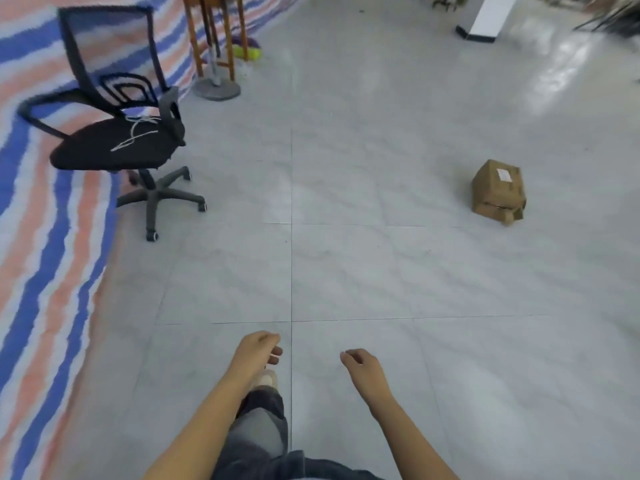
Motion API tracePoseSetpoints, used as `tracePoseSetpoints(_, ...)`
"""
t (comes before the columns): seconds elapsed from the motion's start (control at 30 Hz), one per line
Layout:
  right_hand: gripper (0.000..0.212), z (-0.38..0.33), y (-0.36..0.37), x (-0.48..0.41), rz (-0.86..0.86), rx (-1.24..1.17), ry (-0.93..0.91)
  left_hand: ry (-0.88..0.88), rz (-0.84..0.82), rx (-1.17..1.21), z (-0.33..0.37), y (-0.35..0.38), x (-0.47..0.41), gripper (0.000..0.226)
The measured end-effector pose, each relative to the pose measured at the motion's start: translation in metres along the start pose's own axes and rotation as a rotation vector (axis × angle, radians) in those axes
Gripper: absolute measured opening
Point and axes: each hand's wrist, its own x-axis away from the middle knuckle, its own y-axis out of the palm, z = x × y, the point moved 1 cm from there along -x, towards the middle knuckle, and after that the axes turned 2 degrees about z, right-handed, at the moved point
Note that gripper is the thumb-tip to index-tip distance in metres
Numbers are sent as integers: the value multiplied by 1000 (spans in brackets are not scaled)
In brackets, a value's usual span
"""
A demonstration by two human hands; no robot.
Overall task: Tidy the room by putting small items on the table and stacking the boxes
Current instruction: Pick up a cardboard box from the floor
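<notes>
Head view: left hand (pixel 258 351) and right hand (pixel 360 365) hang loose, holding nothing. Next job, I think: walk to the box (pixel 497 190).

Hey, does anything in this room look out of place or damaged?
The cardboard box sits alone on the floor, its lower edge crumpled with a flap sticking out. A white cord lies loose on the office chair seat.

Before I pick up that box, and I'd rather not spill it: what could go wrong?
1. The box lies with a flap gaping at its lower edge; lifted carelessly, it may open.
2. The floor shines as if slick; you could slip.
3. The chair has a wheeled base jutting out at the left, a possible trip hazard.
</notes>
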Motion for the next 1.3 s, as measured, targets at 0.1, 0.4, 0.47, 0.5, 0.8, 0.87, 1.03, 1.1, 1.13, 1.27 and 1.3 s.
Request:
tracePoseSetpoints(0.1,26,-28,6,-25,41,-25,17,6,33,47,25,-28,-39,15)
tracePoseSetpoints(0.4,29,-127,1,-113,159,-82,43,-22,139,187,130,-89,-162,14)
tracePoseSetpoints(0.47,31,-132,-9,-121,187,-98,59,-34,123,165,151,-79,-184,16)
tracePoseSetpoints(0.5,33,-129,-15,-124,201,-99,74,-40,101,145,160,-70,-194,17)
tracePoseSetpoints(0.8,39,-88,-106,-192,287,-200,221,-111,-257,-150,212,101,-242,14)
tracePoseSetpoints(0.87,40,-89,-150,-221,337,-225,189,-89,-272,-192,234,143,-256,14)
tracePoseSetpoints(1.03,39,-91,-281,-274,517,-372,164,102,-188,-153,340,229,-289,13)
tracePoseSetpoints(1.1,38,-95,-315,-289,545,-422,159,185,-191,-113,376,255,-289,16)
tracePoseSetpoints(1.13,38,-96,-330,-299,550,-449,166,215,-200,-106,391,270,-289,16)
tracePoseSetpoints(1.27,38,-89,-355,-329,490,-473,221,164,-243,-150,406,328,-295,13)
tracePoseSetpoints(1.3,39,-86,-358,-336,467,-460,228,126,-256,-171,404,340,-299,12)
